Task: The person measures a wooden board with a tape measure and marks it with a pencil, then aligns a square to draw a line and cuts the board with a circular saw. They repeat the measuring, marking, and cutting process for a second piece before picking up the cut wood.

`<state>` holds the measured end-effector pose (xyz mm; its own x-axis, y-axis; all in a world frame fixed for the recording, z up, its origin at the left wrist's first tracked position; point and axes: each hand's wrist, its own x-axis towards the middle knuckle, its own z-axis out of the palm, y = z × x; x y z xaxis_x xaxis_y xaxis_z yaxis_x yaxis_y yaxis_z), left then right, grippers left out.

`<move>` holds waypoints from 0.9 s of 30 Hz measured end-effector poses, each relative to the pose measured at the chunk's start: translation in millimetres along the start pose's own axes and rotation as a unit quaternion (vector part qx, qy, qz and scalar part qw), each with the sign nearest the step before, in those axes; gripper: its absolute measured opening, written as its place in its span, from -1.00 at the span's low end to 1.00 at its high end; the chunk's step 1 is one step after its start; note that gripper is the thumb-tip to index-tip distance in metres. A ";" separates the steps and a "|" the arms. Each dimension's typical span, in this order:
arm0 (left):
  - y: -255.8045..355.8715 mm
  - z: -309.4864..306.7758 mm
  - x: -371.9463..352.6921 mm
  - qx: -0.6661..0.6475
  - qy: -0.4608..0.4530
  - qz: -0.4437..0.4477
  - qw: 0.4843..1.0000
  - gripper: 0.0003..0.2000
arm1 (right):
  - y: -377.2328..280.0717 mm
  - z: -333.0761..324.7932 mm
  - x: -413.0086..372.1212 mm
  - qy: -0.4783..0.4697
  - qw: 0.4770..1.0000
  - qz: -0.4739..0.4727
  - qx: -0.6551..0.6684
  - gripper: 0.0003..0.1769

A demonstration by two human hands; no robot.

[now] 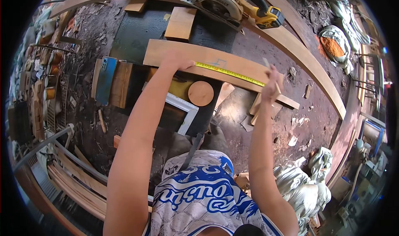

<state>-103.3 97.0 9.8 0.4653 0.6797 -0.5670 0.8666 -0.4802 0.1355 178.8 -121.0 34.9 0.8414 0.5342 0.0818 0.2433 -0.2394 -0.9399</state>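
Note:
A yellow tape measure [228, 73] lies stretched along a wooden board [245, 61] that has a bluish pencil-like mark near its middle. My left hand [178, 61] is closed at the tape's left end, pressed against the board's near edge. At the tape's other end, my right hand [272, 85] is closed, with a thin pale stick [266, 62] jutting up from its fingers. Below the board rest a round wooden disc [200, 93] and a white frame corner [188, 115].
A yellow and black circular saw [224, 5] sits on the far side, beside a long curved-looking plank [307, 65]. A wood block [181, 23] lies behind the board. To the left, a blue phone [107, 80] rests on wood. Scraps and sacks [305, 194] cover the ground at right.

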 end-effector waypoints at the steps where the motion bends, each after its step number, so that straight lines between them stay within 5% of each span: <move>1: -0.2 -3.7 0.1 0.007 -0.019 -0.003 1.000 -0.47 | -2.4 16.1 -6.4 -0.066 0.998 -0.008 0.022 -0.57; 4: -4.2 2.0 4.8 0.003 -0.024 -0.002 1.000 -0.46 | 9.1 59.7 -20.2 -0.212 0.969 0.014 0.123 -0.57; 9: -0.6 -4.9 -4.0 0.014 -0.026 -0.002 1.000 -0.45 | 59.7 84.3 -23.4 -0.244 0.945 0.110 0.188 -0.67; 14: -3.9 0.1 -5.5 0.014 -0.004 0.014 1.000 -0.37 | 41.5 83.8 -30.3 -0.242 0.925 0.162 0.242 -0.75; 16: -3.9 0.1 -5.6 0.008 0.003 0.016 1.000 -0.37 | 36.8 83.8 -33.7 -0.241 0.965 0.076 0.068 -0.73; 19: -3.7 -2.3 -8.4 0.006 0.005 0.016 1.000 -0.39 | 41.8 88.3 -37.2 -0.254 0.967 0.026 0.000 -0.69; 27: -4.9 0.9 -5.7 0.007 -0.003 0.016 1.000 -0.40 | 31.7 84.4 -35.9 -0.244 0.970 -0.003 -0.019 -0.71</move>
<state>-110.4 95.0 11.5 0.4923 0.6597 -0.5679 0.8483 -0.5098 0.1432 115.5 -79.3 -25.8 0.5134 0.8536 -0.0882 0.2722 -0.2595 -0.9266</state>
